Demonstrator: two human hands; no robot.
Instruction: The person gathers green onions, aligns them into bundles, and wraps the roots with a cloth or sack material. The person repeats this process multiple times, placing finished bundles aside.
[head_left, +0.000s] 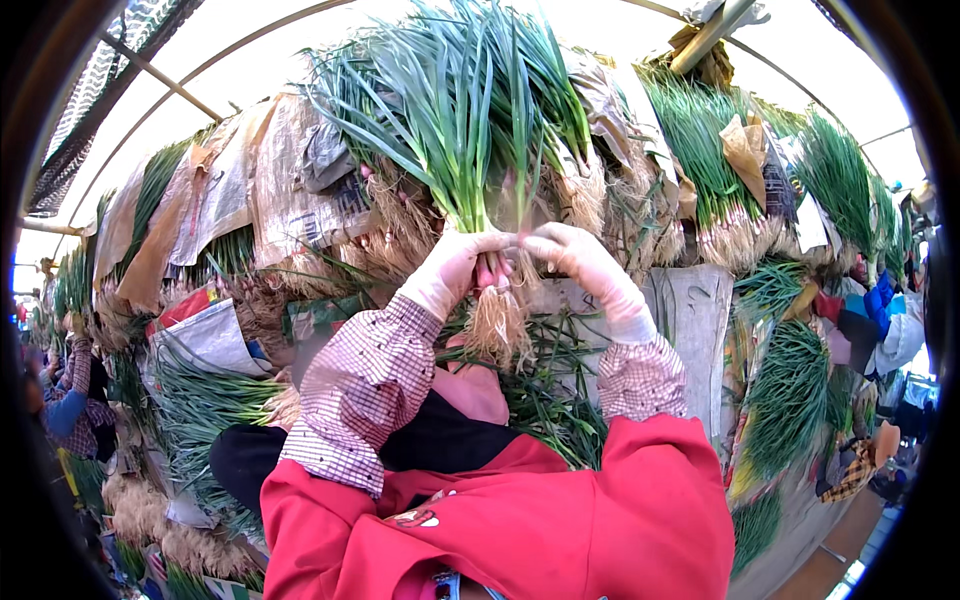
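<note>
My left hand (452, 268), in a pale glove, grips a bunch of green onions (465, 176) around its lower stalks. The long leaves point up and away from me, while pinkish bulbs and a beard of pale roots (497, 322) hang below my fingers. My right hand (574, 259), also gloved, has its bent fingertips right beside the left thumb. Blurred stalks and thin roots show near those fingertips; whether they are pinched is unclear. Loose green leaves (559, 382) lie below my hands, near my lap.
A high bank of onion bunches (720, 172), partly draped with woven sacks (300, 187), curves across in front. More onions lie at my left (202, 405) and right (787, 397). A grey-white board or sheet (690, 322) stands under the bank. Another person (71, 405) is at far left.
</note>
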